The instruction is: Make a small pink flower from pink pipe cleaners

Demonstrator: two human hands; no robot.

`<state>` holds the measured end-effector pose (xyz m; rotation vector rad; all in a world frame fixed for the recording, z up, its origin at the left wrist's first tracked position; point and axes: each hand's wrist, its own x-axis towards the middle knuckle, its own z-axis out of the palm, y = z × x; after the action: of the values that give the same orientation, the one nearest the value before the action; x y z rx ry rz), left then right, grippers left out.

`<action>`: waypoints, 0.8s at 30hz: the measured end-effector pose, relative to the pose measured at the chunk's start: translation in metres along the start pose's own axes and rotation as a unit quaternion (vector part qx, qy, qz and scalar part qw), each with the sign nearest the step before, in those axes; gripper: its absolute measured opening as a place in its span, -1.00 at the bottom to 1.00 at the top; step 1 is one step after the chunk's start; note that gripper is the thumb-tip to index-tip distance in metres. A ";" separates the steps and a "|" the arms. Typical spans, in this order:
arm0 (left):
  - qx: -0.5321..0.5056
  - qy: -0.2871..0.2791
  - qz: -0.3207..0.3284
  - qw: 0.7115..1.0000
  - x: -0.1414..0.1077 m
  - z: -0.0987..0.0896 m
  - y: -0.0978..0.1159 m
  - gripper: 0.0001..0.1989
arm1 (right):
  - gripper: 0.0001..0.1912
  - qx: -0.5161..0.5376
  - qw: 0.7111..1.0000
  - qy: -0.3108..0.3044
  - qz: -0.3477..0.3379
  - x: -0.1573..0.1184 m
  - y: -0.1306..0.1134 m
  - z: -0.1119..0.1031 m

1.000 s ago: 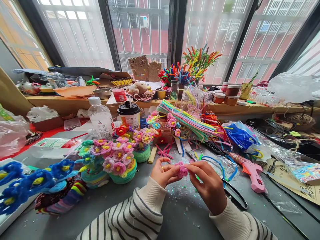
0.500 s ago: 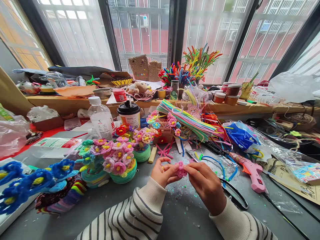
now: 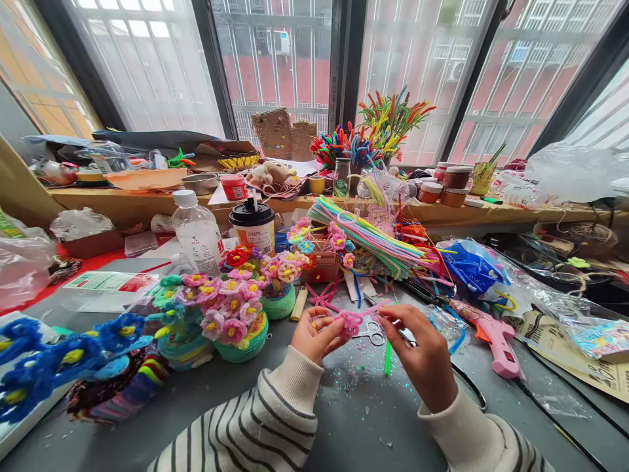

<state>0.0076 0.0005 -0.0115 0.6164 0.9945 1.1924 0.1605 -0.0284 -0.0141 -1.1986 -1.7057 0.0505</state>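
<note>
My left hand [image 3: 318, 333] pinches a pink fuzzy pipe-cleaner flower [image 3: 350, 324] between thumb and fingers. A pink pipe-cleaner end [image 3: 372, 311] runs from the flower toward my right hand [image 3: 420, 351], whose thumb and fingertips close on it. Behind the flower lie small silver scissors [image 3: 376, 334], handles toward me and partly hidden. Just below my right fingers shows a short bright green strip [image 3: 388, 357]. Left of my hands stand pink pipe-cleaner flowers [image 3: 236, 301] in a coiled green and yellow pot. A pink star-like bundle of pipe cleaners [image 3: 323, 296] rests beyond my left hand.
A pink glue gun [image 3: 498, 344] with its cable lies at right. Behind are a pipe-cleaner bundle [image 3: 363, 233], a lidded cup [image 3: 253, 226] and a plastic bottle [image 3: 197, 236]. Blue flowers [image 3: 73, 354] stand at left. Glitter bits cover the grey tabletop [image 3: 354, 406].
My right hand has moved slightly right, away from my left, drawing out a pink end from the flower. The flower has shifted a little left; scissors handles and a green strip now show.
</note>
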 end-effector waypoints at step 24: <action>0.061 -0.001 0.252 0.966 -0.003 -0.001 -0.006 -0.67 | -0.91 -0.335 0.904 -0.260 -0.060 -0.010 0.013 0.009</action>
<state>0.0095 -0.0038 -0.0160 1.0084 0.9411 1.5801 0.1632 -0.0249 -0.0325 -1.6774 -2.3742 -0.3501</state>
